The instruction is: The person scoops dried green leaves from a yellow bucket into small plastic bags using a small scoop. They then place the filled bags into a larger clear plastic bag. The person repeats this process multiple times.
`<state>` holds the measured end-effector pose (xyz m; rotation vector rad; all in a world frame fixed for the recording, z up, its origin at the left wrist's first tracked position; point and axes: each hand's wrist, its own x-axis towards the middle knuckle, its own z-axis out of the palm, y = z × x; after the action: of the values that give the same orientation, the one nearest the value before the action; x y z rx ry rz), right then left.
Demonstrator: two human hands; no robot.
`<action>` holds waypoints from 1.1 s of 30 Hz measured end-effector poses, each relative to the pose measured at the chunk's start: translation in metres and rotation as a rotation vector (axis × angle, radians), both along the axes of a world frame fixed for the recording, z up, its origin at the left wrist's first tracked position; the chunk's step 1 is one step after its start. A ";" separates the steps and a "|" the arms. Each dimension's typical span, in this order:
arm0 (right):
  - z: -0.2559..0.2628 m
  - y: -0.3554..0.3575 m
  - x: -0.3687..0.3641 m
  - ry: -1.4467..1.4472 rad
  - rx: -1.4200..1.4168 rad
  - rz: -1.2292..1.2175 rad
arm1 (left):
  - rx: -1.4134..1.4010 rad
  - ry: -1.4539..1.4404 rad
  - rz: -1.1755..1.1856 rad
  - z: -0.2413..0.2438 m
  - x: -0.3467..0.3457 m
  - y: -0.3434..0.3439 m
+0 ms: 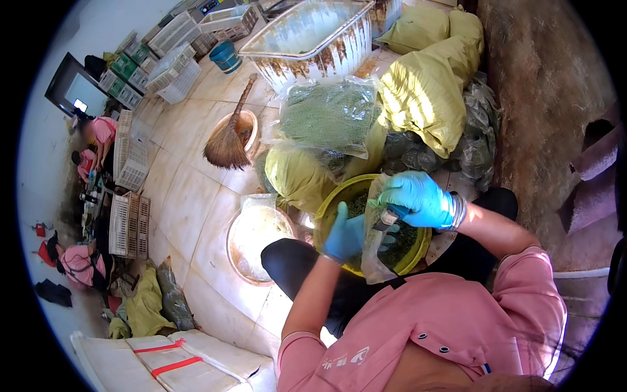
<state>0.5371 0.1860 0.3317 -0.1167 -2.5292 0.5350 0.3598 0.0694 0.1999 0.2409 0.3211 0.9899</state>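
My right hand (416, 198), in a blue glove, grips the upper end of a clear plastic bag (373, 259). A small dark tool with a blue part (384, 220) shows under its fingers; its exact kind is unclear. My left hand (345, 234), also gloved in blue, reaches behind the hanging bag with thumb raised and fingertips spread on the far side. Below both hands, between my knees, stands a yellow tub (321, 228) with dark green leafy bits (401, 245) inside. Part of the tub's contents is hidden by the bag and hands.
Filled clear bag (328, 115) lies on yellow woven sacks (299, 171). A sunlit round basin (259, 245) stands left, near a broom (230, 139) and bucket (252, 132). Behind is a large stained bin (308, 59). Foam boxes (196, 362) are lower left; people (81, 264) work beyond crates (130, 225).
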 end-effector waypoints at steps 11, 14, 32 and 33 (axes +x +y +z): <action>-0.065 0.005 0.018 -0.112 0.185 -0.036 | 0.115 0.207 0.436 -0.014 -0.029 0.019; -0.083 0.011 0.022 -0.248 0.249 -0.023 | 0.048 0.352 0.477 -0.028 -0.023 0.024; -0.164 0.037 0.017 -1.041 -0.101 -0.448 | 0.224 1.450 0.722 -0.056 -0.028 -0.002; -0.173 0.042 0.036 -1.200 -0.069 -0.444 | 0.226 1.418 0.722 -0.053 -0.030 -0.001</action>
<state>0.5728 0.2281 0.1584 -1.3363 -3.4062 0.4152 0.3298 0.0680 0.1468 1.0873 1.6743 1.4306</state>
